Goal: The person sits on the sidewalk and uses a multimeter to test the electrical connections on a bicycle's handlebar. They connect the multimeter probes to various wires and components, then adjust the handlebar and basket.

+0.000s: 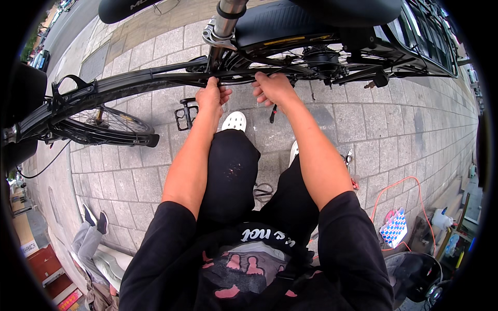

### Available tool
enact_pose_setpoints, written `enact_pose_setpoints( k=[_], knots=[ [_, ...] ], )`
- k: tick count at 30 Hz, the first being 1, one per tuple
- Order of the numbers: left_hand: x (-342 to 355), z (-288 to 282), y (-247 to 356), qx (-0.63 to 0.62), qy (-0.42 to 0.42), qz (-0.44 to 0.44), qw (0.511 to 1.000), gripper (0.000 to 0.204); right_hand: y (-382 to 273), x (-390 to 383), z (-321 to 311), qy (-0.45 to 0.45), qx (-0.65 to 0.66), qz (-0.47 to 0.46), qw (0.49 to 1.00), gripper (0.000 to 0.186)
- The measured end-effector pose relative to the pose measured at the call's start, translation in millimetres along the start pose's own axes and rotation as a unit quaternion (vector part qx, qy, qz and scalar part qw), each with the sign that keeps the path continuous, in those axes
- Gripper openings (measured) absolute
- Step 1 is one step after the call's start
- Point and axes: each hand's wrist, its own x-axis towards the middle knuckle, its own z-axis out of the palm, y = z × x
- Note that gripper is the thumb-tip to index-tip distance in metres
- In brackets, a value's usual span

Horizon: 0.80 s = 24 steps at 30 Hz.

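Observation:
A black bicycle [129,82] with a thick frame tube stands across the top of the head view. Both of my hands are at its middle, just below the silver seat post [228,20]. A thin black cable [237,81] runs along the frame between them. My left hand [210,96] is closed, thumb and forefinger pinching the cable, other fingers curled. My right hand [275,89] is closed too, bent over the cable a short way to the right; its grip is partly hidden. A black pedal [185,115] sticks out left of my left hand.
The front wheel [104,124] is at left, the rear hub [322,61] at right. A small black tool with red [273,114] lies below my right hand. An orange cord [397,181] and a checkered bag [394,228] are on the paving. Someone's legs [91,238] show at lower left.

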Motion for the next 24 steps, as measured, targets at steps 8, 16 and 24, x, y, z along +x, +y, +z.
enact_pose_setpoints(
  k=[8, 16, 24],
  knots=[
    [4.7, -3.4, -9.8, 0.018, -0.004, 0.039, 0.999, 0.026, 0.0, -1.1, 1.5, -0.003, -0.007, -0.004, 1.000, 0.046],
    [6.1, -22.6, -10.6, -0.064, -0.104, 0.037, 0.992, 0.022, 0.7, 4.9, 2.3, 0.011, -0.018, 0.015, 1.000, 0.048],
    [15.4, -29.6, -13.1, -0.052, -0.123, 0.043, 0.990, 0.024, -0.3, 5.7, 3.4, 0.006, -0.006, 0.013, 1.000, 0.047]
  ],
)
